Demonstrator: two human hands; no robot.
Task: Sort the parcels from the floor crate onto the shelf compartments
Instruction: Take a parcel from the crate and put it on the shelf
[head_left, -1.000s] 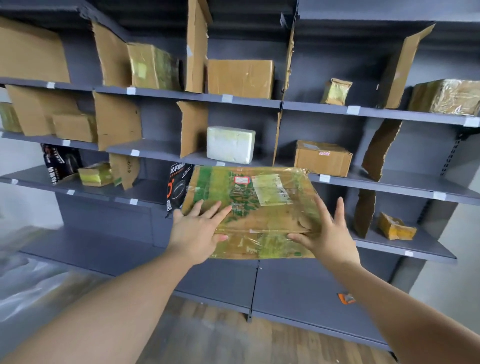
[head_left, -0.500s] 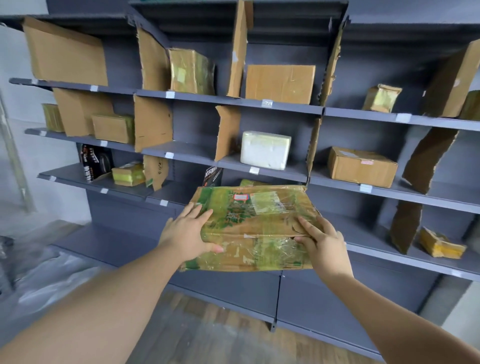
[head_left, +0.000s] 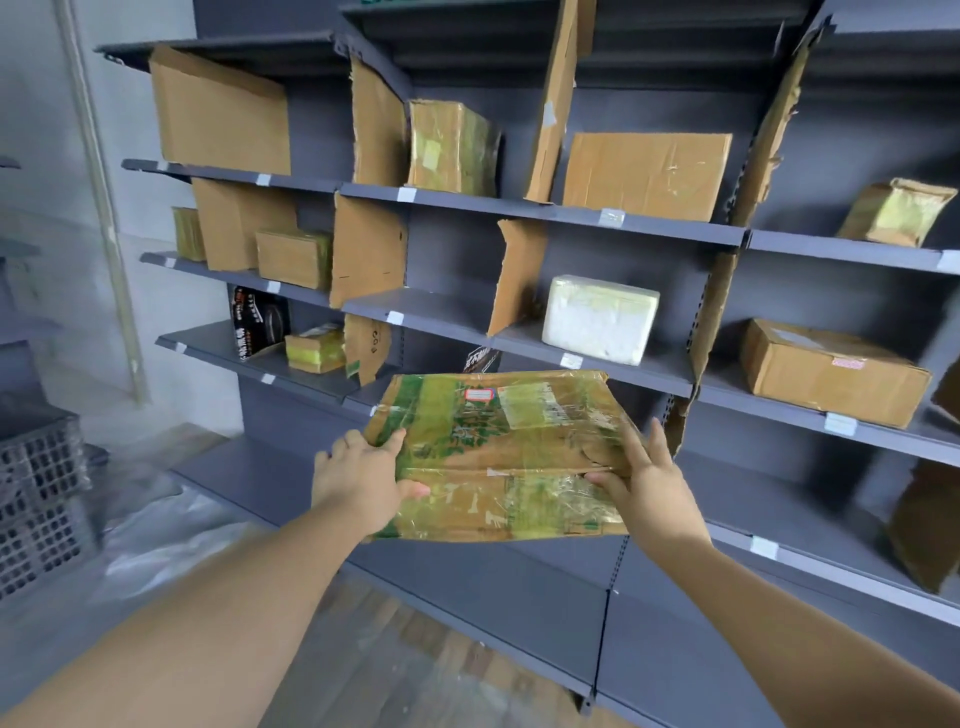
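Note:
I hold a flat green-and-brown parcel (head_left: 498, 447) wrapped in clear tape, with a white label and a small red-edged sticker on top. My left hand (head_left: 361, 480) grips its left edge and my right hand (head_left: 641, 480) grips its right edge. The parcel hangs level in front of the grey shelf unit (head_left: 613, 366), just below the third shelf board. A grey plastic crate (head_left: 39, 499) stands on the floor at the far left; its contents are hidden.
Cardboard dividers (head_left: 366, 249) split the shelves into compartments. Brown boxes (head_left: 644, 174), a white foam box (head_left: 597, 319), a black printed box (head_left: 260, 325) and small taped parcels (head_left: 893, 213) fill several compartments. Clear plastic sheeting (head_left: 156, 530) covers the floor by the crate.
The parcel has come back a little from the shelf, and both hands have closed more firmly on its side edges. The view has swung left, bringing the crate into sight.

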